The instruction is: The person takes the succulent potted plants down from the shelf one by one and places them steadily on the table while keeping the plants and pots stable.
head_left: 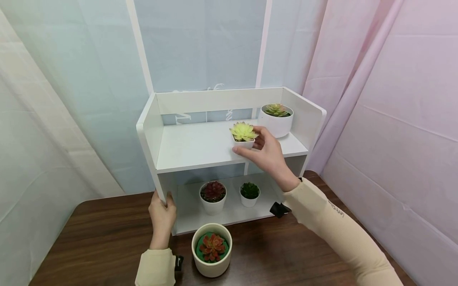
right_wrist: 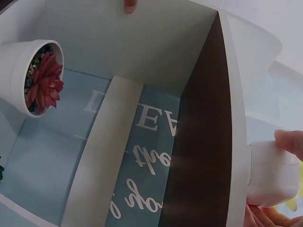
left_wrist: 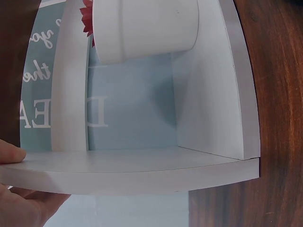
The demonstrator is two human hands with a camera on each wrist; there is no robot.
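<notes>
My right hand (head_left: 268,155) pinches a small white potted succulent (head_left: 243,133) with yellow-green leaves, thumb on one side and fingers on the other. It is over the front of the upper board of a white two-tier shelf (head_left: 193,139); in the right wrist view its white pot (right_wrist: 273,175) is at the board, touching or nearly so. My left hand (head_left: 162,216) grips the shelf's left side panel, with the thumb (left_wrist: 10,153) on the inner face. To the right on the upper board stands a wide white pot with a green succulent (head_left: 276,119).
The lower board holds a dark red succulent in a white pot (head_left: 213,198) and a small dark green one (head_left: 249,194). A cream pot with a red-orange succulent (head_left: 212,254) stands on the brown wooden table (head_left: 107,226) before the shelf. Curtains (head_left: 204,43) hang behind.
</notes>
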